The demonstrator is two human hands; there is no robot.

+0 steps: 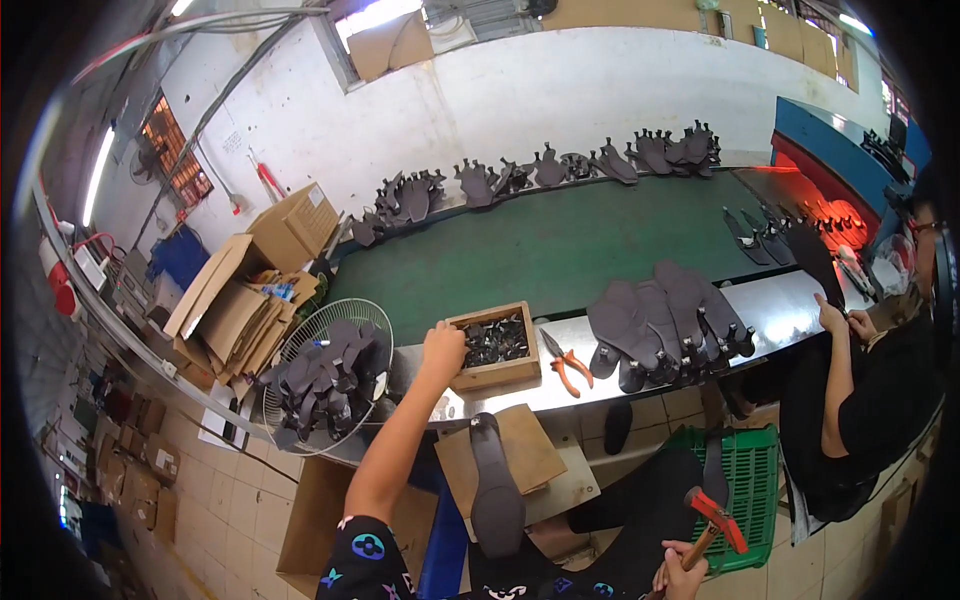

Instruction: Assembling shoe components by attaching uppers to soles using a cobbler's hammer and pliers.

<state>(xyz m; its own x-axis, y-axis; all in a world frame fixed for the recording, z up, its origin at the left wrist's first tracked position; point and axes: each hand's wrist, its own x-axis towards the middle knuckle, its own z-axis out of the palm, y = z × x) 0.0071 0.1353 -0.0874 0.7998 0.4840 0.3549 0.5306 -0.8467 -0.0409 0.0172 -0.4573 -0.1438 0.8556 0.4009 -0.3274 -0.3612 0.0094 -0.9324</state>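
My left hand (445, 350) is at the left end of a wooden box (490, 376) filled with small dark pieces. Its fingers are curled, and what is in them is hidden. Low in the view, my right hand (682, 574) grips the wooden handle of a hammer (718, 520) with a red head. A dark grey shoe sole (498, 505) lies lengthwise in front of me, its narrow end over a tan board (535, 445). Orange-handled pliers (566, 364) rest on the metal ledge right of the box.
Stacked dark soles (655, 315) lie right of the pliers; more line the far side of the green conveyor belt (480, 255). A wire basket (383, 330) holds dark pieces at left. A green crate (765, 500) stands near a co-worker (860, 420) holding a sole.
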